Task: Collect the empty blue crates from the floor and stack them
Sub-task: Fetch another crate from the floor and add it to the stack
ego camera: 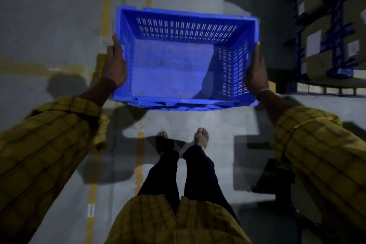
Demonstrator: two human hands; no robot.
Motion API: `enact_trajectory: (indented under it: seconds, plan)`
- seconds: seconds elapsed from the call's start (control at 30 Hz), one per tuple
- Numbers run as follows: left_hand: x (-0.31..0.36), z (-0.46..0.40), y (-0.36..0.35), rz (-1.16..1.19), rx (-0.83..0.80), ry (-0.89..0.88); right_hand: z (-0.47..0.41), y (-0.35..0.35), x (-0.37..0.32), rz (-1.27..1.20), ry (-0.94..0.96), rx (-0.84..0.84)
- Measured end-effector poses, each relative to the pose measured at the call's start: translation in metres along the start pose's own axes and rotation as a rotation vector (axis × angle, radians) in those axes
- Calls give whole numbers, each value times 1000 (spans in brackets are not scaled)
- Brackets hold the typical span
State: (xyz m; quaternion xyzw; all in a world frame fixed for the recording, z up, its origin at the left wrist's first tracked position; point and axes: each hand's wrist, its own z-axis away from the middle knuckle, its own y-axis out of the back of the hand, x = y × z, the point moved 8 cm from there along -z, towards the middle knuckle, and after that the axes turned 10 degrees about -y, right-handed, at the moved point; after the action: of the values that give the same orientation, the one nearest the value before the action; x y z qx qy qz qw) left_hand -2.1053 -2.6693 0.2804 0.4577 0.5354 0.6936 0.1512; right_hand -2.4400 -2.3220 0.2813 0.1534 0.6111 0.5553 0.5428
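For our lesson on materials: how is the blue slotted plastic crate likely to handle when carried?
The blue slotted plastic crate probably stays stiff: its walls look straight between the left hand and right hand. Likely light, being empty and perforated. Smooth sides might slip.

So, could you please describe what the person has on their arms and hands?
Both arms wear loose mustard-yellow sleeves with a thin dark check, the left sleeve and the right sleeve pushed up the forearms. The left hand is bare; the right hand has a thin pale band at the wrist.
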Motion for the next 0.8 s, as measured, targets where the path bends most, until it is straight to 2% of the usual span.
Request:
enact_trajectory:
  seconds: [0.2,0.43,0.5,0.67,0.8]
  plan:
    - [7,0,-4,-53,15,-60,-6,-4,8,29,-21,37]
    - [3,-1,-1,-102,18,-14,-10,-1,3,78,32,2]
    - [0,-1,-3,-150,-12,-6,-9,-2,1,97,21,11]
    - [-3,6,-5,-211,-233,-49,-1,-7,8,283,-66,-30]
    - [7,19,-12,-246,-207,-97,23,-12,7,322,-58,33]
